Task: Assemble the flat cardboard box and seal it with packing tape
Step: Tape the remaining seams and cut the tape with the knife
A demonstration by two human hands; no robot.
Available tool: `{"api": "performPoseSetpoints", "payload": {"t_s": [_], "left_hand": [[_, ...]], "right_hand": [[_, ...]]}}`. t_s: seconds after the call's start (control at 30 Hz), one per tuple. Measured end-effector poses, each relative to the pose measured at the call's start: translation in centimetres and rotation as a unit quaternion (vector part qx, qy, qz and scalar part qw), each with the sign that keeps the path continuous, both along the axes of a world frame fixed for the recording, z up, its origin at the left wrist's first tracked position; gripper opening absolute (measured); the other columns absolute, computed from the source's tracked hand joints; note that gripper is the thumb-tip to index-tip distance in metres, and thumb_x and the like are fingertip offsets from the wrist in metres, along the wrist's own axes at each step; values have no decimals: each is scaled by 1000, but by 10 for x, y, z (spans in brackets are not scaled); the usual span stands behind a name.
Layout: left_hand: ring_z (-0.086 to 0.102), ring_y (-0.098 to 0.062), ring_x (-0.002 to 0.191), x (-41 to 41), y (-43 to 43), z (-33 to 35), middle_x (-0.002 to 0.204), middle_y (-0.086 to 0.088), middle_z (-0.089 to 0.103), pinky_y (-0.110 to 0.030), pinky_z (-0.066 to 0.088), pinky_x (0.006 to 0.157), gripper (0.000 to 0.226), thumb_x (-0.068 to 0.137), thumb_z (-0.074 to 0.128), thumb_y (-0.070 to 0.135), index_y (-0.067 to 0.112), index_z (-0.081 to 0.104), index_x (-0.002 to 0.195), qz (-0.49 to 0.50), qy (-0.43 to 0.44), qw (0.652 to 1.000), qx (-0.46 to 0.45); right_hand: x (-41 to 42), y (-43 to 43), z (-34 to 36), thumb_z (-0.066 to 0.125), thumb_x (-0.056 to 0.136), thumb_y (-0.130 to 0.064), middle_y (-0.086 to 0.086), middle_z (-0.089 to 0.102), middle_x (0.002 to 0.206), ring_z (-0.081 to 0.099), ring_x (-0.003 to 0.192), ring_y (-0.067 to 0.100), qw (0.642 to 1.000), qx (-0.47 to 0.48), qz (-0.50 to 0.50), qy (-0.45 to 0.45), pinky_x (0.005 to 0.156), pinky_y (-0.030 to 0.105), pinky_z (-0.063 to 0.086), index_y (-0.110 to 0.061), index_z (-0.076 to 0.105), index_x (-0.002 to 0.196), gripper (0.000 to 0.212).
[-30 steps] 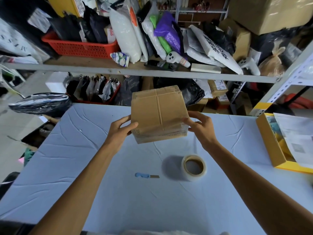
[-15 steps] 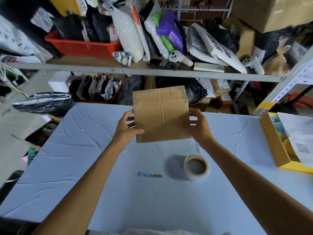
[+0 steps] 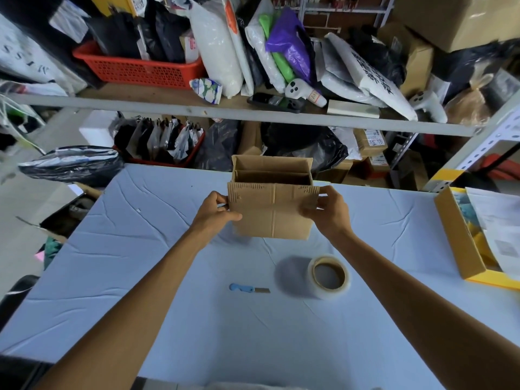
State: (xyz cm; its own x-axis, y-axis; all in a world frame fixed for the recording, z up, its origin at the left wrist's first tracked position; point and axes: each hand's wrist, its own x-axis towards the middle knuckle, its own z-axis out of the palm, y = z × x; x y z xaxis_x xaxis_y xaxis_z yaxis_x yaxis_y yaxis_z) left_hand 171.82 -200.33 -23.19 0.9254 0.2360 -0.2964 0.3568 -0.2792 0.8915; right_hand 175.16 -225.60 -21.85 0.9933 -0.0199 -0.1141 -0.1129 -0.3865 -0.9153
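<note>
A small brown cardboard box [image 3: 271, 212] is held above the far middle of the table, its open top facing up and away, with inner flaps visible inside. My left hand [image 3: 215, 209] grips its left edge and my right hand [image 3: 327, 211] grips its right edge near the top corner. A roll of clear packing tape [image 3: 329, 273] lies flat on the table in front of the box, to the right. A small blue-handled cutter [image 3: 247, 289] lies left of the tape.
The table [image 3: 140, 263] has a pale blue cloth. A yellow open box with papers [image 3: 461, 243] stands at the right edge. Behind the table, a metal shelf [image 3: 225, 114] holds bags, a red basket [image 3: 135, 70] and parcels. A black bag [image 3: 73, 164] lies at the far left corner.
The box was tilted back from showing its closed bottom face to showing its open top. Both hands shifted to its upper side edges and lowered it slightly toward the table.
</note>
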Motion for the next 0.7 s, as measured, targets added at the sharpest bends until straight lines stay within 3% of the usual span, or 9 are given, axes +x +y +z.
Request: {"api": "performPoseSetpoints", "payload": {"t_s": [0.13, 0.23, 0.3, 0.43, 0.6, 0.7], "left_hand": [[61, -24, 107, -3, -2, -16, 117, -7, 62, -46, 51, 94, 41, 69, 76, 15, 18, 47, 98, -19, 9, 1000, 21], [60, -23, 110, -4, -2, -34, 116, -8, 62, -40, 53, 87, 44, 69, 77, 12, 14, 49, 104, -28, 17, 999, 33], [59, -20, 111, -7, -2, -47, 114, -7, 62, -37, 53, 83, 43, 70, 77, 10, 14, 48, 102, -34, 25, 998, 39], [57, -16, 111, -7, -4, -61, 112, -4, 60, -29, 50, 80, 45, 69, 76, 4, 14, 46, 100, -55, 11, 998, 18], [56, -18, 112, -5, 8, -66, 112, -5, 57, -37, 53, 86, 48, 65, 79, 10, 19, 42, 94, -94, 17, 995, 43], [53, -20, 106, -11, 10, -56, 115, -11, 54, -31, 45, 75, 54, 68, 81, 12, 11, 43, 106, -165, 39, 977, 127]], "right_hand": [[-1, 7, -11, 83, 66, -2, 7, 66, 99, 65, 91, 28, 999, -11, -13, 29, 71, 36, 55, -12, 49, 103, 51], [-3, 11, -24, 81, 65, 1, -4, 63, 84, 66, 90, 27, 997, -30, -25, 60, 73, 41, 56, -14, 47, 101, 52], [-7, 13, -32, 83, 65, -2, -4, 60, 87, 63, 91, 26, 995, -54, -18, 81, 68, 38, 54, -13, 46, 105, 56], [-10, 16, -41, 84, 66, -3, 4, 50, 104, 49, 91, 20, 990, -106, -3, 94, 52, 20, 36, -6, 41, 116, 65], [-12, 21, -44, 78, 68, 3, 6, 46, 104, 46, 92, 21, 986, -129, -5, 103, 53, 23, 35, -10, 38, 111, 60], [-22, 18, -42, 80, 66, 1, 9, 50, 109, 46, 93, 22, 978, -172, 14, 117, 55, 29, 36, -7, 38, 119, 68]]}}
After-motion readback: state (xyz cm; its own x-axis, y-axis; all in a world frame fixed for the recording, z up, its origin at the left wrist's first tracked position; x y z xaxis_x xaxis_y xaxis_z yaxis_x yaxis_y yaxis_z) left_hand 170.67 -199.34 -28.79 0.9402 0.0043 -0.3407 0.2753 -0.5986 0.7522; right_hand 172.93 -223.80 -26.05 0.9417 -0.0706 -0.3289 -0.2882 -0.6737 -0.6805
